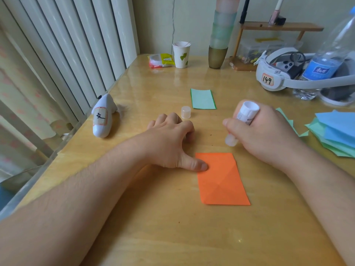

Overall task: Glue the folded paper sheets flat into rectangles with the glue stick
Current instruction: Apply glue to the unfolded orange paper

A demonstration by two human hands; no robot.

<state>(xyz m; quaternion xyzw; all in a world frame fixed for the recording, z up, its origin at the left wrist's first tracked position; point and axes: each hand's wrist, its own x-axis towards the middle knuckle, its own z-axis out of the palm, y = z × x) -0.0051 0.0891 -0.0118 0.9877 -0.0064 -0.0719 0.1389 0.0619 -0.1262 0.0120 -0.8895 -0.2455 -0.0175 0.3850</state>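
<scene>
An orange folded paper rectangle point(222, 179) lies flat on the wooden table point(172, 227) in front of me. My left hand point(171, 139) rests beside it with curled fingers, its thumb pressing the paper's upper left edge. My right hand point(263, 131) grips a white glue stick point(244, 120), uncapped tip pointing down just above the table beyond the paper's top right corner. The clear cap point(186, 112) stands behind my left hand. A light green folded rectangle point(203, 98) lies farther back.
A stack of blue and green paper sheets point(334, 131) lies at the right. A white toy figure point(102, 116) sits at the left edge. At the back stand a paper cup point(181, 54), stacked cups point(219, 45), a headset point(278, 73), a water bottle point(326, 60) and a small shelf point(278, 27).
</scene>
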